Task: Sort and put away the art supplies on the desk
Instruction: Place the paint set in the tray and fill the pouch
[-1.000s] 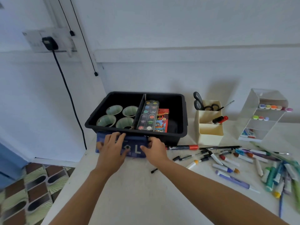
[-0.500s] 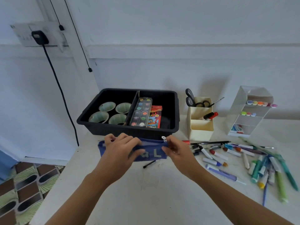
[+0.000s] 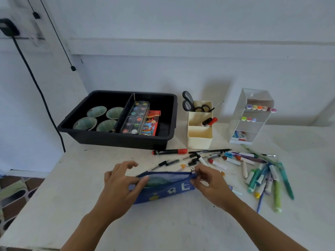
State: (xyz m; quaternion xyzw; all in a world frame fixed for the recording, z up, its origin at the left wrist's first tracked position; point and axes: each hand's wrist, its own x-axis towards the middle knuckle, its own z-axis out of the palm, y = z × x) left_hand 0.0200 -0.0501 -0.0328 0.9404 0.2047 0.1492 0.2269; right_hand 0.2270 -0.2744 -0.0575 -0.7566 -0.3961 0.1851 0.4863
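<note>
On the desk (image 3: 163, 227), before the tray (image 3: 116, 140), the pouch (image 3: 163, 191) gapes: left hand (image 3: 117, 185) pinches its rim, right hand (image 3: 212, 183) its zip end. A slack grip could let it flop shut.

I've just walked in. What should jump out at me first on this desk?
Front and centre, a blue fabric zip pouch is held open between the left hand and the right hand. To its right lies a bright scatter of coloured markers and pens on the white desk. Behind, a black plastic tray holds a watercolour palette.
</note>
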